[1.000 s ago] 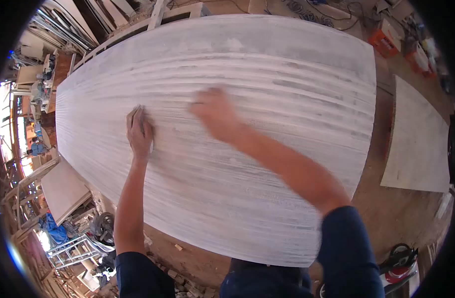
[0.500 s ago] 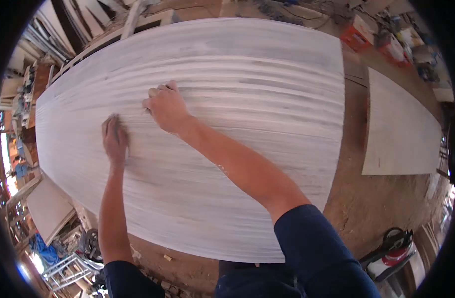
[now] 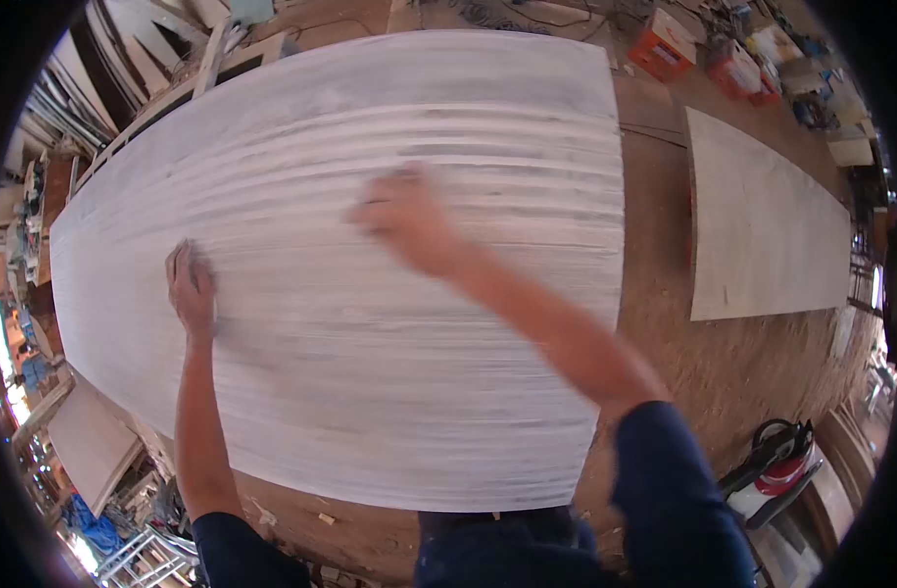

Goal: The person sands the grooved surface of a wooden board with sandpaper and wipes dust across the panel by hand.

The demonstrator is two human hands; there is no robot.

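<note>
Left hand [image 3: 190,290] and right hand [image 3: 407,221] overlie a streaked panel [image 3: 389,382].

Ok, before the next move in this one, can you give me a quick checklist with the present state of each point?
1. Left hand within the edges of the streaked panel: ok.
2. Right hand also over the panel, apart from the left hand: ok.
3. Right hand sharp enough to read its grip: not ok, it is motion-blurred.
4. Right hand touching the panel: cannot tell, the blur hides any contact.
5. What the left fingers hold: cannot tell, a dark shape shows beside them but is unclear.
6. Pale board on the right apart from the panel: ok, brown floor shows between them.
</note>
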